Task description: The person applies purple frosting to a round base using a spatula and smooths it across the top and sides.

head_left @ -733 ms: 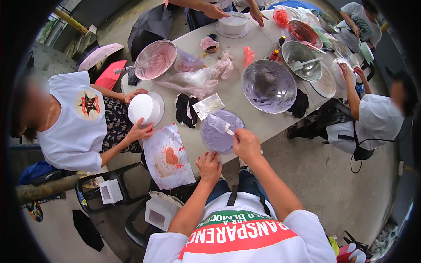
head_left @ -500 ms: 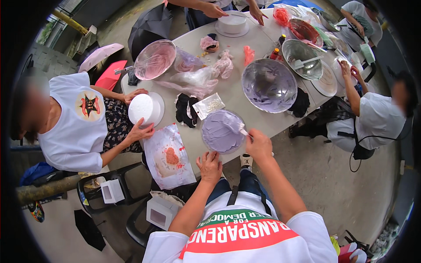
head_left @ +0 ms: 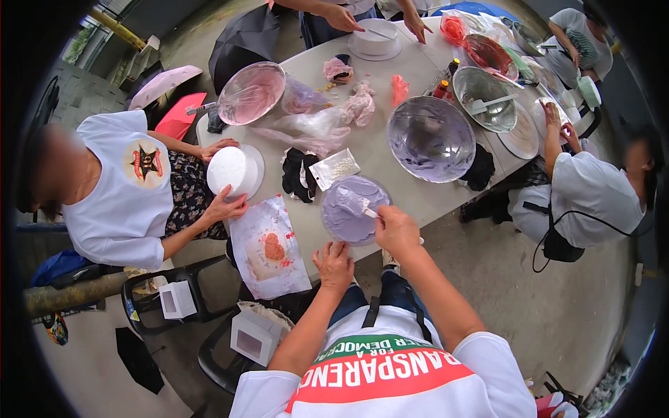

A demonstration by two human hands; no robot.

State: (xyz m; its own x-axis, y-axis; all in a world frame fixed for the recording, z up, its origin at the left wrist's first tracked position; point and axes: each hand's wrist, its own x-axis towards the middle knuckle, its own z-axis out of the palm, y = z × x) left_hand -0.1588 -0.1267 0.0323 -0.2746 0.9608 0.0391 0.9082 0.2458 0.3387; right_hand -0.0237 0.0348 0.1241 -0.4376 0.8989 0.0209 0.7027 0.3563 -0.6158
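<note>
My right hand (head_left: 396, 226) grips a white-handled spatula, its pale blade (head_left: 361, 206) lying in lavender frosting (head_left: 346, 213) on top of a round cake or form. My left hand (head_left: 333, 263) has its fingers apart at the near edge of that round, touching near its base. Behind the round lie a white packet of small pale beads (head_left: 333, 168) and a crumpled black cloth (head_left: 298, 177). A large steel bowl smeared with lavender (head_left: 431, 138) stands beyond, to the right. A stained paper with a reddish heart (head_left: 258, 233) lies left of my left hand.
A co-worker (head_left: 111, 195) at left holds a white round form (head_left: 228, 167) on a stand. Others work at the far side (head_left: 338, 19) and right (head_left: 585, 202). The table (head_left: 425, 205) holds several bowls and crumpled bags. Black chairs (head_left: 146, 310) with white boxes (head_left: 247, 338) stand below left.
The spatula in my right hand has shifted right across the frosting, then back a little toward the middle. My left hand stays in place. The co-worker at right has moved their hands slightly.
</note>
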